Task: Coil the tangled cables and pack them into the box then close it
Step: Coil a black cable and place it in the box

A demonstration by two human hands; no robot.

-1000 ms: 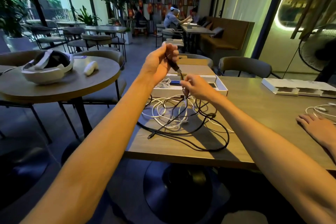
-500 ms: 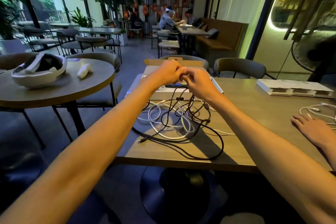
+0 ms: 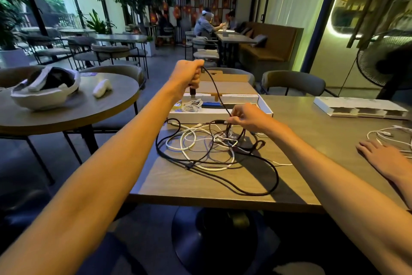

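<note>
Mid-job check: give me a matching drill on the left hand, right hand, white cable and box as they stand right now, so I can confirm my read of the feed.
Things:
1. left hand
2. right hand
3. white cable
4. box

States:
A. open, at the far side of the table
B. raised over the box, gripping the black cable
C. lying looped on the table
D. low over the table, pinching the black cable

Pairs: 1-B; 2-D; 3-C; 4-A
</note>
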